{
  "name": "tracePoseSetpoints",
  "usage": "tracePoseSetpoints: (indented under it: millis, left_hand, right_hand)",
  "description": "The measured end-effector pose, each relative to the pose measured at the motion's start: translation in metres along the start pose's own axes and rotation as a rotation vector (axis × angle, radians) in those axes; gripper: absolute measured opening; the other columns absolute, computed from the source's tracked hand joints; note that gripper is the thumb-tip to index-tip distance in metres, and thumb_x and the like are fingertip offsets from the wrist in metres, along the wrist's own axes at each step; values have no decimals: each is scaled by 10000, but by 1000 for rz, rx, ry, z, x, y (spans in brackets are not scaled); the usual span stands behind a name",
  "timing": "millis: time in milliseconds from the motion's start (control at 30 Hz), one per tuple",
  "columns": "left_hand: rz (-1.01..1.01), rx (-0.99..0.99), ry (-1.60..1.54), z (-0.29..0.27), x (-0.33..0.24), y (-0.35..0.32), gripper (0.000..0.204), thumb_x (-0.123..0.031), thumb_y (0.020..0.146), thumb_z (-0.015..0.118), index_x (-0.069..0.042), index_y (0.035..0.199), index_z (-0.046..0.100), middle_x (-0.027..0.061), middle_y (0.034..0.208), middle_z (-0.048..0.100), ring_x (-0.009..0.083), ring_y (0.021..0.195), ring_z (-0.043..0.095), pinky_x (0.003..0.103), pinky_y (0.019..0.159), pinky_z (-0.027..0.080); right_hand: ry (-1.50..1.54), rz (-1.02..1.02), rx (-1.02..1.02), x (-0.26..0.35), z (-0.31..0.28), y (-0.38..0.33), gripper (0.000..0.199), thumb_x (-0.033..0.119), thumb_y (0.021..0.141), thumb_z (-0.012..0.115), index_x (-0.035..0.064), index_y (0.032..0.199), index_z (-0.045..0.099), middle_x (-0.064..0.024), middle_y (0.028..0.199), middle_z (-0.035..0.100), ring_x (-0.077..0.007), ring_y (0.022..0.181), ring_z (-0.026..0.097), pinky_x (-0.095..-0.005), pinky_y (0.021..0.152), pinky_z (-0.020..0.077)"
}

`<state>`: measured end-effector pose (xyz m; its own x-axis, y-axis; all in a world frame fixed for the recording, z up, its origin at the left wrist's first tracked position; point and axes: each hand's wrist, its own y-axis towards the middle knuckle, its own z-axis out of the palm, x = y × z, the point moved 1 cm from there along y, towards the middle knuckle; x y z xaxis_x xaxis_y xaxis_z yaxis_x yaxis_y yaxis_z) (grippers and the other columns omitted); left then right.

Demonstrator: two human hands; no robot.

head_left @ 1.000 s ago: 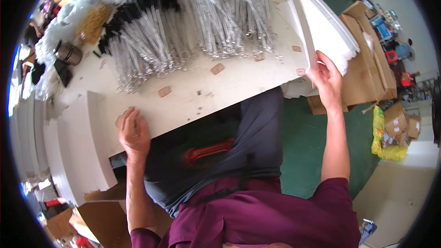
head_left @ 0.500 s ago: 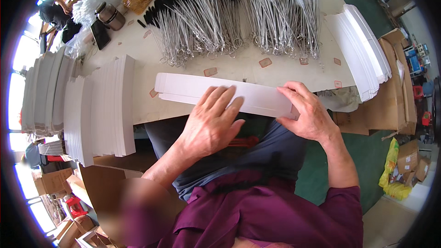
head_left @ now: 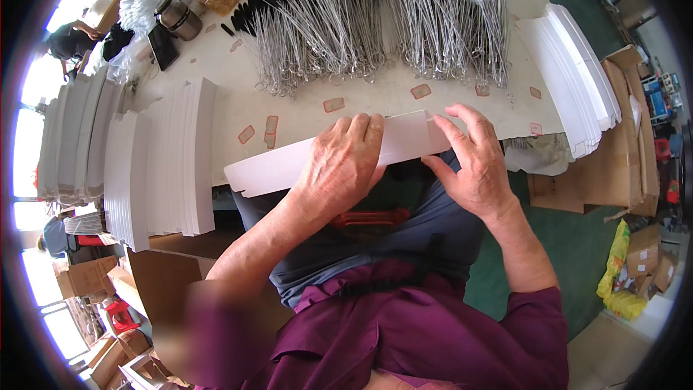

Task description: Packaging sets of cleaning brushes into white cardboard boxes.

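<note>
A long, narrow white carton [head_left: 278, 162] lies slantwise across the table's near edge, its right end higher in view. My left hand [head_left: 339, 162] is closed around the middle of it, fingers over the top, thumb on the near side. At the right end, my right hand [head_left: 473, 159] spans the end flap [head_left: 437, 136] between forefinger and thumb, its other fingers raised. Beyond the carton lie wire-handled brushes with black bristles [head_left: 317, 22] and others with white tips [head_left: 451, 22], their looped ends facing me.
Stacks of flat white cartons stand at the left [head_left: 166, 166] and the right [head_left: 570, 79] table edges. A steel flask [head_left: 179, 20] and a dark phone [head_left: 163, 47] are at the far left. Brown cardboard boxes [head_left: 588, 180] stand right of the table. Small red-framed labels [head_left: 333, 105] dot the tabletop.
The carton has turned, its right end rising and its left end dropping toward me. My left hand has moved up and closed around it. My right hand has shifted slightly up at the end flap.
</note>
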<state>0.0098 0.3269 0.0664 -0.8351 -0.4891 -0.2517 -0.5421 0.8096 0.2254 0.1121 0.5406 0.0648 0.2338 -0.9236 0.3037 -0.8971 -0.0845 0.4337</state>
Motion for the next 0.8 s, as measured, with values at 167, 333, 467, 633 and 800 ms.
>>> tracePoseSetpoints:
  millis: [167, 333, 467, 633, 800]
  left_hand:
    - [31, 2, 109, 11, -1, 0, 698, -182, 729, 827, 64, 1313, 533, 179, 1159, 611, 332, 1026, 634, 433, 881, 535]
    - [62, 19, 157, 19, 2, -5, 674, -156, 724, 807, 75, 1299, 542, 184, 1142, 604, 333, 993, 628, 430, 886, 528]
    - [67, -10, 163, 21, 5, -8, 686, -149, 726, 800, 78, 1317, 534, 189, 1148, 600, 342, 987, 625, 436, 888, 524]
    - [50, 27, 150, 23, 8, -13, 707, -155, 723, 807, 76, 1331, 530, 192, 1177, 603, 341, 1007, 631, 433, 904, 525]
    - [93, 4, 184, 26, 10, -16, 711, -166, 718, 819, 61, 1333, 543, 189, 1223, 615, 328, 1019, 642, 432, 921, 534]
  right_hand:
    - [10, 167, -20, 16, 24, -15, 537, 212, 837, 821, 2, 1292, 627, -159, 1172, 600, -349, 1042, 603, -441, 925, 503]
    - [356, 346, -30, 19, 41, -19, 523, 180, 851, 825, -39, 1282, 626, -160, 1158, 630, -265, 924, 646, -377, 821, 549]
    - [861, 683, 33, 14, 43, -17, 474, 144, 887, 813, -81, 1261, 629, -123, 1104, 689, -120, 793, 659, -293, 728, 558]
    - [1043, 747, 96, 7, 43, -15, 404, 141, 941, 771, -75, 1256, 639, -94, 1054, 714, -92, 810, 656, -278, 693, 560]
    - [1102, 777, 172, 8, 36, -12, 363, 157, 983, 727, -68, 1254, 638, -100, 1046, 719, -94, 854, 668, -267, 683, 565]
